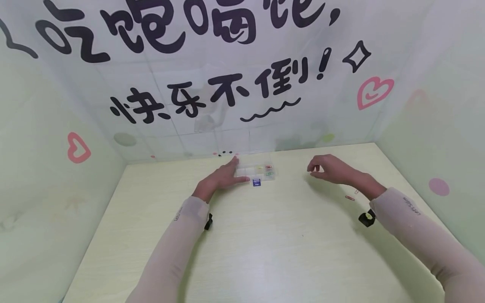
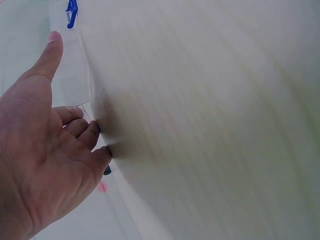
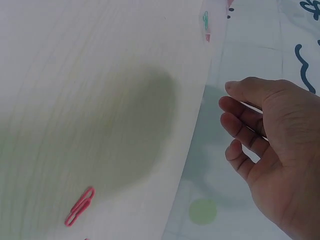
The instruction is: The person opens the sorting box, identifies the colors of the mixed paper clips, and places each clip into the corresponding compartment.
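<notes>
A clear plastic compartment box (image 1: 248,171) lies at the back of the table. In its right-hand compartments are a red paper clip (image 1: 268,167), a green paper clip (image 1: 269,173) and something yellowish. A small blue piece (image 1: 256,182) with white marks sits at the front edge. My left hand (image 1: 225,174) rests at the box's left end, thumb extended along the front, the other fingers bent and touching beside it. My right hand (image 1: 330,169) hovers right of the box, fingers loosely curled, with nothing visible between them. Below its wrist lies a red paper clip (image 3: 79,206).
Another small clip (image 1: 356,192), partly hidden by the right forearm, lies near the red one. The pale wooden tabletop (image 1: 265,244) meets a printed back sheet (image 1: 212,139) and sheets at both sides.
</notes>
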`<state>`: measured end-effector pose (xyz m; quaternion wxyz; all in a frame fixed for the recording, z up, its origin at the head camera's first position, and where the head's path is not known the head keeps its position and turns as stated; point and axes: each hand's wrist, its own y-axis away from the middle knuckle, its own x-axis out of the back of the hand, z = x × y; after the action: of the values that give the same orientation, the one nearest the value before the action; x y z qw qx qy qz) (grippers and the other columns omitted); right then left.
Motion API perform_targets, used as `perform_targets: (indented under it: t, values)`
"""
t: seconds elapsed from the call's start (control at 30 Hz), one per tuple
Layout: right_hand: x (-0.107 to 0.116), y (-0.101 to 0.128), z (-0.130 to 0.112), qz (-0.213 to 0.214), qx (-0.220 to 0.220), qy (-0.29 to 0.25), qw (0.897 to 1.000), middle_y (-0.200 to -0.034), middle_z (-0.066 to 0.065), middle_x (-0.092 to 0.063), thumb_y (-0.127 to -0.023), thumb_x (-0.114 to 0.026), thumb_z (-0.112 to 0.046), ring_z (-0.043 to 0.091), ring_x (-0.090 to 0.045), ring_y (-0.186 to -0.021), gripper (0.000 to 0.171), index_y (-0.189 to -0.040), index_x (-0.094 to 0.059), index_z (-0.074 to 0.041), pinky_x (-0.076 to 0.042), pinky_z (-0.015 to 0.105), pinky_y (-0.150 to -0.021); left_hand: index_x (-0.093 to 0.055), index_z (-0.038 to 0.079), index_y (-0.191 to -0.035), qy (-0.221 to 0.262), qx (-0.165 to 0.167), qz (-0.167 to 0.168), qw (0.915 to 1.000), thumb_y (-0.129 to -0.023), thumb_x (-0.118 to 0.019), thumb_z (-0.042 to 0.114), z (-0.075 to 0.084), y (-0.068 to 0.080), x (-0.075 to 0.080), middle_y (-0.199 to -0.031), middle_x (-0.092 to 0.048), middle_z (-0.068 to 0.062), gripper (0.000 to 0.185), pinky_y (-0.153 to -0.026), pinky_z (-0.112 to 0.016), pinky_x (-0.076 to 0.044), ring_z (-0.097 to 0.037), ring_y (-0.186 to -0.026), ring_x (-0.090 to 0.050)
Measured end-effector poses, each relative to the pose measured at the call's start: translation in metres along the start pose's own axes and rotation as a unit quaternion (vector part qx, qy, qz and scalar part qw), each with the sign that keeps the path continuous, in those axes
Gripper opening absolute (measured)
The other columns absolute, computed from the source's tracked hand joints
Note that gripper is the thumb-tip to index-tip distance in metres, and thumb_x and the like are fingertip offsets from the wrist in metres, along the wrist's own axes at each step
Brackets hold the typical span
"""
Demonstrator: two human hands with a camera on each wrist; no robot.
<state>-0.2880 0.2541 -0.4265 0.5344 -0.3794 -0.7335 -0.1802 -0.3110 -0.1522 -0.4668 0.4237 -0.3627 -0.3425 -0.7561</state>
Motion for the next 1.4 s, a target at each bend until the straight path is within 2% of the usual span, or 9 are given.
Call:
perform_targets:
  t: [0.27, 0.57, 0.83, 1.17, 1.4]
  values:
    - [0.005, 0.024, 0.009, -0.009, -0.004, -0.009, 1.000, -0.099, 0.006, -0.076, -0.093, -0.076, 0.004, 0.023, -0.070, -0.091, 0.013, -0.105, -0.077, 0.000, -0.060, 0.051, -0.081, -0.002, 0.005, -0.170, 0.006, 0.000, 0.001, 1.0000, -0.100, -0.061, 0.063, 0.002, 0.003, 0.001, -0.179, 0.001, -0.008, 0.108, -0.133, -0.046, -0.014, -0.031, -0.164, -0.011]
    - [0.009, 0.051, 0.023, -0.022, -0.011, -0.008, 1.000, -0.098, 0.002, -0.075, -0.092, -0.077, 0.005, 0.017, -0.067, -0.088, 0.014, -0.102, -0.078, -0.004, -0.059, 0.044, -0.077, -0.002, 0.004, -0.170, 0.006, -0.006, -0.001, 1.0000, -0.101, -0.061, 0.062, 0.002, 0.002, 0.000, -0.179, 0.002, -0.009, 0.107, -0.133, -0.046, -0.013, -0.032, -0.164, -0.011]
    - [0.012, 0.070, 0.033, -0.032, -0.027, -0.010, 0.999, -0.097, -0.001, -0.075, -0.089, -0.079, 0.007, 0.018, -0.066, -0.087, 0.017, -0.101, -0.078, -0.005, -0.058, 0.040, -0.075, -0.004, 0.001, -0.169, 0.000, -0.013, -0.001, 0.9999, -0.102, -0.061, 0.061, 0.003, 0.004, 0.002, -0.179, 0.002, -0.011, 0.106, -0.133, -0.045, -0.013, -0.033, -0.164, -0.010]
    - [0.009, 0.091, 0.046, -0.021, 0.002, -0.009, 1.000, -0.096, -0.004, -0.075, -0.080, -0.083, 0.012, 0.017, -0.067, -0.084, 0.027, -0.098, -0.079, -0.008, -0.058, 0.036, -0.074, -0.003, 0.002, -0.169, 0.004, -0.011, -0.004, 0.9999, -0.101, -0.061, 0.062, 0.003, 0.004, 0.002, -0.179, 0.003, -0.010, 0.107, -0.133, -0.045, -0.013, -0.032, -0.164, -0.010]
    - [0.006, 0.098, 0.050, -0.025, 0.005, -0.029, 0.999, -0.097, -0.005, -0.075, -0.080, -0.084, 0.012, 0.017, -0.066, -0.085, 0.028, -0.099, -0.078, -0.008, -0.058, 0.032, -0.074, -0.002, 0.005, -0.170, 0.010, -0.006, 0.001, 0.9999, -0.100, -0.061, 0.064, 0.002, 0.004, 0.002, -0.179, 0.001, -0.009, 0.109, -0.133, -0.046, -0.014, -0.031, -0.164, -0.012]
